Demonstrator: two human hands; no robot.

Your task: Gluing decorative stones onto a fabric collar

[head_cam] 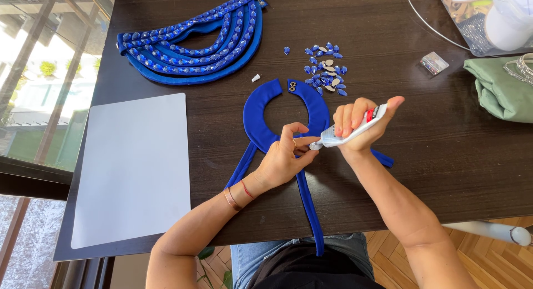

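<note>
My right hand (360,125) grips a small white glue tube (350,131), its nozzle pointing left at my left hand's fingertips. My left hand (284,158) pinches at the tube's tip, resting on a blue fabric collar piece (258,125) shaped like an open ring with long straps (311,211) running toward me. What sits between the left fingertips is too small to make out. A pile of blue teardrop gems (326,69) lies just beyond the collar.
A finished blue gem-covered bib piece (194,42) lies at the far left. A white sheet (133,167) covers the left of the dark table (444,167). Green cloth (499,89), a clear bag (472,17), a small packet (434,62) and a white cap (256,77) lie around.
</note>
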